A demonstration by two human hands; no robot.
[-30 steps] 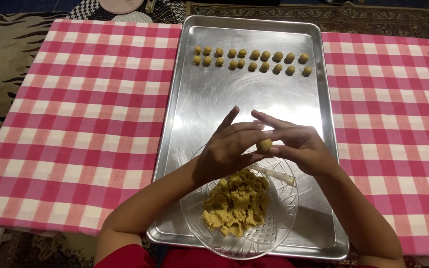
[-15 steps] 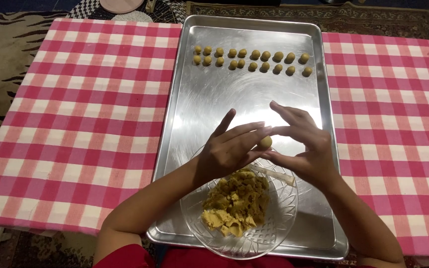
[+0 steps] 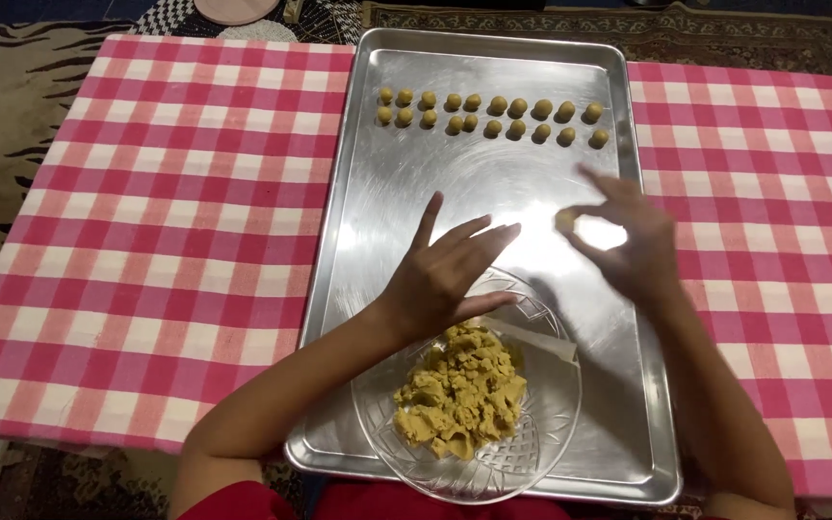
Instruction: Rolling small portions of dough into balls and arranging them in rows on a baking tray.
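Checked red-and-white cloth [image 3: 175, 221] covers a low table set over patterned rugs, w/ a long metal tray [image 3: 377, 241] laid lengthwise away from the person. Right hand [image 3: 633, 246], blurred, is above the tray's right-centre, thumb and forefinger pinching a small dough ball [image 3: 564, 221], other fingers fanned out. Left hand [image 3: 445, 274] is spread flat and holds nothing, over the tray's middle, just beyond the rim of a clear glass bowl [image 3: 532, 438] that sits on the tray's near end. Bowl holds a crumbly heap of tan dough [image 3: 461, 390].

Ball in the pinch looks round, pale tan, smooth, so no long axis to speak of; it sits at the fingertips, on the side of the right hand facing the tray's centre. Two neat rows of dough balls [image 3: 488, 114], same colour and approx. same size, run across the tray's far end, well apart from both hands. Open gap in those rows lies at their right end, straight beyond the right hand; that hand is the nearer of the two to it. Pale round object at the tray's far-left corner, off the cloth: can't tell what it is.
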